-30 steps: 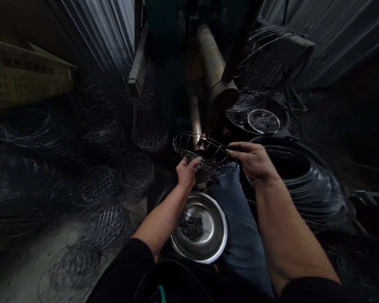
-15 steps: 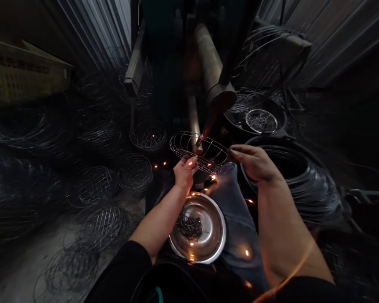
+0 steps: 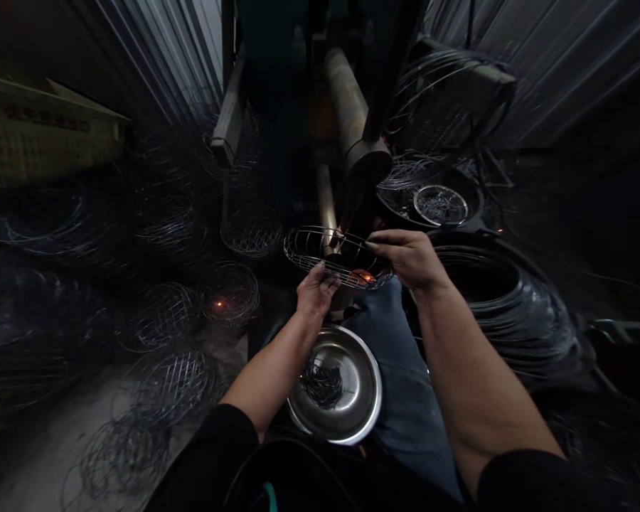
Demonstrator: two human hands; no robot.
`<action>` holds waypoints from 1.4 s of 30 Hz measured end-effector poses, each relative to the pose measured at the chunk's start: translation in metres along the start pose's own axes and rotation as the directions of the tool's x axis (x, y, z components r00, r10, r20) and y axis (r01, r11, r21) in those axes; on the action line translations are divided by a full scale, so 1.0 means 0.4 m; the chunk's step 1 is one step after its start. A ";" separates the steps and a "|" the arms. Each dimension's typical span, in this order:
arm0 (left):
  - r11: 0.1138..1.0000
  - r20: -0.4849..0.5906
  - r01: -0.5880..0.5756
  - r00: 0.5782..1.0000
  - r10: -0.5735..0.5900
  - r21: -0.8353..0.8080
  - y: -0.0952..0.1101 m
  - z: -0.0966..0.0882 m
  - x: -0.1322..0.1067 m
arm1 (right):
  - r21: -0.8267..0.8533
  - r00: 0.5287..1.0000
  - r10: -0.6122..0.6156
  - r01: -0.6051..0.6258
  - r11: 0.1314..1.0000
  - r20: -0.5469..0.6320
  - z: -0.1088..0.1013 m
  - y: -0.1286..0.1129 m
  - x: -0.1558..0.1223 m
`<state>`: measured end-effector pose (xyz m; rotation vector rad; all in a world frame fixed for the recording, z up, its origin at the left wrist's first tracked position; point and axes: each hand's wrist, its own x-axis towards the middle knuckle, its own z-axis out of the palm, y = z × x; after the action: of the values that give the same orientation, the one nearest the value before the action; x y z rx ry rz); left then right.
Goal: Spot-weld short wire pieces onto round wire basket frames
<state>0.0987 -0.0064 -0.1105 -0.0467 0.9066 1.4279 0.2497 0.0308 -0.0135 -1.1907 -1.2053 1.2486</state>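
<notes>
A round wire basket (image 3: 304,262) sits tilted around the lower rod (image 3: 327,203) of a welding machine, its rim at the electrode tip (image 3: 339,233). My left hand (image 3: 314,293) is closed on the basket's near side, thumb on top. On the right, my right hand (image 3: 408,259) pinches at the rim with thumb and forefinger; whether a loose piece of wire is also in that pinch is hidden. An orange glow shows within the basket's right part. Below my hands, a steel bowl (image 3: 361,387) rests on my lap with a clump of short dark wires (image 3: 323,384) in it.
The thick upper arm (image 3: 346,92) of the machine hangs over the basket. Several wire baskets (image 3: 176,380) lie on the floor at left. At right stand a large wire coil (image 3: 528,313) and a dark tub (image 3: 477,206) holding a dish of small pieces (image 3: 441,205).
The bright flying sparks have mostly died down to a few glowing spots. My right hand has moved left along the rim toward the electrode. My left hand keeps its hold on the basket.
</notes>
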 end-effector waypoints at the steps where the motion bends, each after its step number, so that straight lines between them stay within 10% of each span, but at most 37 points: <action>1: 1.000 -0.006 -0.002 1.000 0.002 -0.013 0.001 0.002 0.001 | 0.001 1.000 -0.012 0.012 1.000 0.006 0.004 0.002 0.008; 42: 0.996 -0.024 0.070 0.997 -0.071 -0.048 -0.015 0.007 -0.014 | 0.062 0.992 0.121 -0.120 0.991 -0.019 -0.040 0.010 -0.004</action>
<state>0.1059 -0.0108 -0.1082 -0.1314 0.8846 1.3858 0.2658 0.0294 -0.0178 -1.2451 -1.0845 1.3476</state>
